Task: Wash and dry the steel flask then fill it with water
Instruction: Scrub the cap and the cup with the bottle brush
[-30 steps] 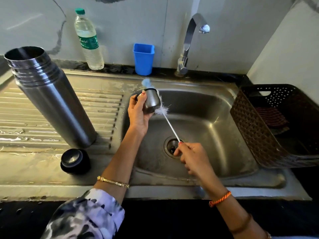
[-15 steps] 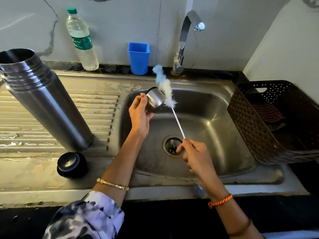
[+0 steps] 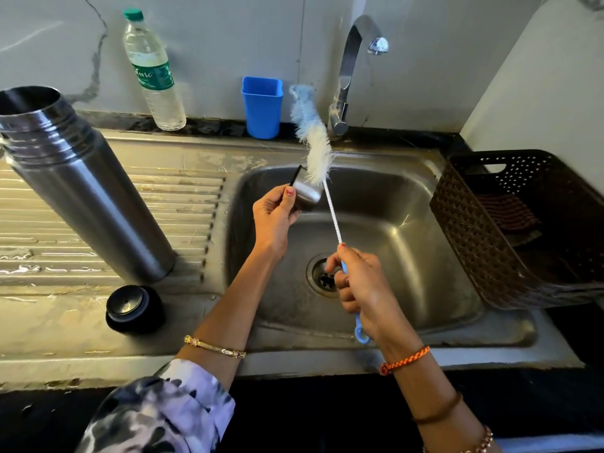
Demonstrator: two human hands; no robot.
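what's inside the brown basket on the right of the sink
Inside the brown basket lies a dark red striped cloth on the bottom, against the far wall. The near wall hides the front of the basket's floor, so anything lying there cannot be seen.

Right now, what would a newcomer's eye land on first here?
The fluffy bottle brush sticking up over the sink basin, gripped by the right hand beside the steel cup the left hand holds. Next, the tall open steel flask standing on the drainboard, left.
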